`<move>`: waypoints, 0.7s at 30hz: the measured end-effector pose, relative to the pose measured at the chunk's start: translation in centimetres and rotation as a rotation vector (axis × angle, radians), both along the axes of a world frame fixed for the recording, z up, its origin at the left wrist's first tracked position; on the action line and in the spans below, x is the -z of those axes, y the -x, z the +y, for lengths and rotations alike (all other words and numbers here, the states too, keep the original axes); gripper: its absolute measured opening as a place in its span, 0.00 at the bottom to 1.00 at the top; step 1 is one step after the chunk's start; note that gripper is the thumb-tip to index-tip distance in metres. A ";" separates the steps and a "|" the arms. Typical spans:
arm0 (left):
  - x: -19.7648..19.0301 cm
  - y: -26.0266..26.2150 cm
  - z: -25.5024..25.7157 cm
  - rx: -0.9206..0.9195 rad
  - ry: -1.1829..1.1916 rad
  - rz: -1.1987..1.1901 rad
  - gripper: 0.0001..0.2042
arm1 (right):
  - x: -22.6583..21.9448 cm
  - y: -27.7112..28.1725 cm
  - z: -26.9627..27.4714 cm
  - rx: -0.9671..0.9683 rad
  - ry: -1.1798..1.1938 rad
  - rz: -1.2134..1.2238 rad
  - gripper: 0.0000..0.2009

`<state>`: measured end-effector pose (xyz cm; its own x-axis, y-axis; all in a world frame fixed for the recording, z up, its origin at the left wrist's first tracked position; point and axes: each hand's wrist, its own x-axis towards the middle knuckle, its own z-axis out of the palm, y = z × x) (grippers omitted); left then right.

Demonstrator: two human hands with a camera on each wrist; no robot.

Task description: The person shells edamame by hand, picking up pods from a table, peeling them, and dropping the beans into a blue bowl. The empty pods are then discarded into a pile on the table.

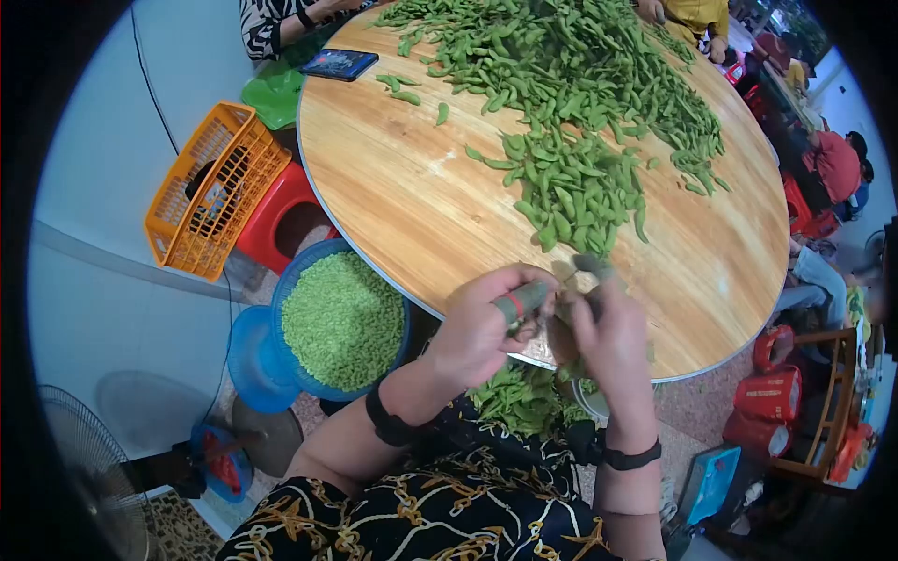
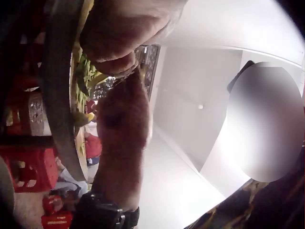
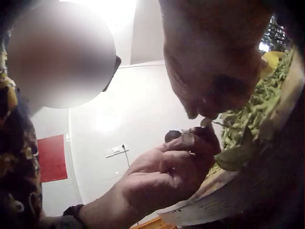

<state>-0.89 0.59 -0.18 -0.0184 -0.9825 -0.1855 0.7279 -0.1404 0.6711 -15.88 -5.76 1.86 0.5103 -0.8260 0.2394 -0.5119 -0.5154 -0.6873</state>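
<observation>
A big heap of green bean pods (image 1: 561, 112) covers the far half of the round wooden table (image 1: 402, 206). At the table's near edge my two hands meet. My left hand (image 1: 528, 313), its thumb wrapped in green tape, and my right hand (image 1: 585, 294) both pinch one small pod (image 1: 565, 297), which the fingers mostly hide. In the right wrist view my left hand's fingertips (image 3: 193, 138) close on the pod's end just under my right hand (image 3: 209, 71). The left wrist view shows my left palm (image 2: 119, 33) above my right forearm (image 2: 121, 138).
A blue basin (image 1: 281, 309) of shelled green beans stands on a blue stool left of my knees. A bowl of pods (image 1: 519, 397) lies in my lap. An orange basket (image 1: 215, 192), a red stool (image 1: 281, 220) and a phone (image 1: 339, 64) are further left; other people sit around.
</observation>
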 end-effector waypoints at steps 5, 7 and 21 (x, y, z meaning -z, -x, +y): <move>-0.8 -5.2 2.5 -0.711 0.035 -0.172 0.07 | -0.8 1.9 1.1 -0.387 -0.110 0.323 0.09; 0.5 -8.8 3.9 -0.946 0.082 -0.416 0.07 | -1.4 2.9 0.3 -0.468 -0.249 0.297 0.10; 0.6 -8.8 3.4 -0.691 0.004 -1.375 0.11 | 2.0 3.5 -4.0 0.174 0.125 0.061 0.09</move>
